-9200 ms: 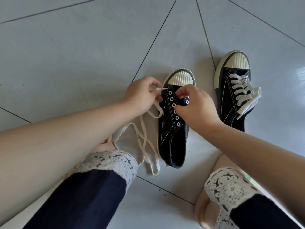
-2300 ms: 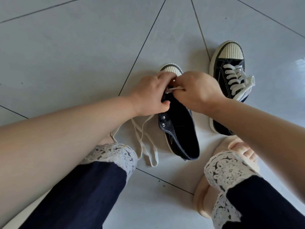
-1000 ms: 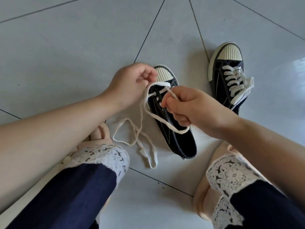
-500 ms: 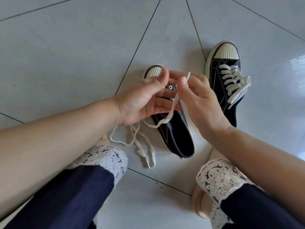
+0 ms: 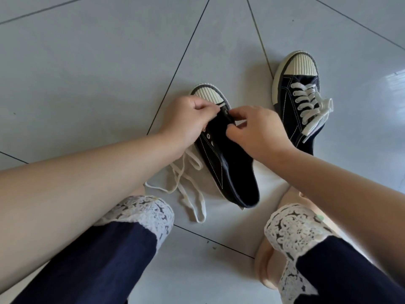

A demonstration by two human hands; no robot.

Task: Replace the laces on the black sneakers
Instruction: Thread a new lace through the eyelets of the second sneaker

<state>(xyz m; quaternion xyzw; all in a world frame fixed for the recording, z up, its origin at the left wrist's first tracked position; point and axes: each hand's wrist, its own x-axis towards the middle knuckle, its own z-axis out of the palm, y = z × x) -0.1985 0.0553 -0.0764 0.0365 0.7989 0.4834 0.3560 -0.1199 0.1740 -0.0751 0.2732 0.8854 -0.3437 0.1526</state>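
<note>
The near sneaker is seen to be black canvas with white stitching, silver eyelets and a cream, ribbed toe cap edged in grey. To its right, the second sneaker is shown in the same black with white stitching, a cream ribbed toe cap and white laces. To its left, a cream-white lace is spread on the pale grey floor, which is crossed by dark grout lines. Below it, navy trousers trimmed with white lace cuffs are seen.
</note>
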